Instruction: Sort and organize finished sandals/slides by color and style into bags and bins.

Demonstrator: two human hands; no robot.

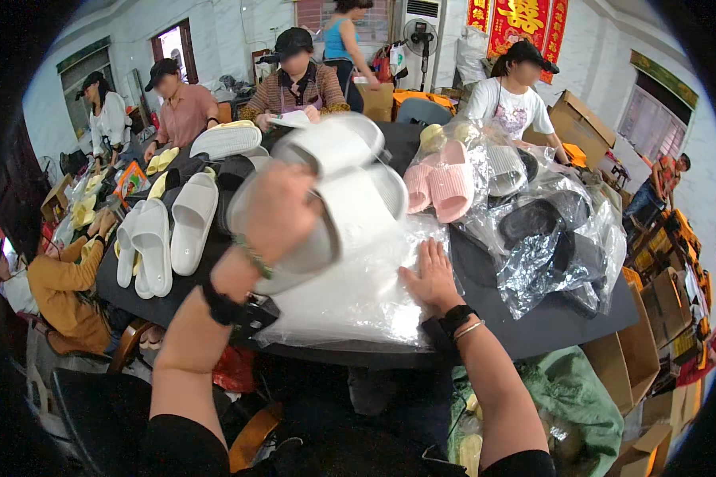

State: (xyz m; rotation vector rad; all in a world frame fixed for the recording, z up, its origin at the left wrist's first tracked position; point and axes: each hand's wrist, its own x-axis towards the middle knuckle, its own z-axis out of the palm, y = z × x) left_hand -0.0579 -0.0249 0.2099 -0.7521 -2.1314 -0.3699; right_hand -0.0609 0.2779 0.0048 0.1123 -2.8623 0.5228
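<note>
My left hand (282, 215) is closed on a pair of white slide slippers (362, 199), held above the table's near middle and blurred by motion. Its fingers grip one slipper near the end closest to me; the second lies alongside, farther off. Beneath them is a stack of clear plastic bags (374, 298) on the dark table (493, 334). Flat on the bags' right edge rests my right hand (432, 277), fingers spread and holding nothing. Pink slippers (452, 187) in clear wrapping sit beyond it.
White slippers (151, 238) lie at the table's left. Bagged grey and black slippers (533, 219) pile up on the right. Several people work around the table. Open cardboard boxes (624, 358) and a green sack (569, 405) stand at the lower right.
</note>
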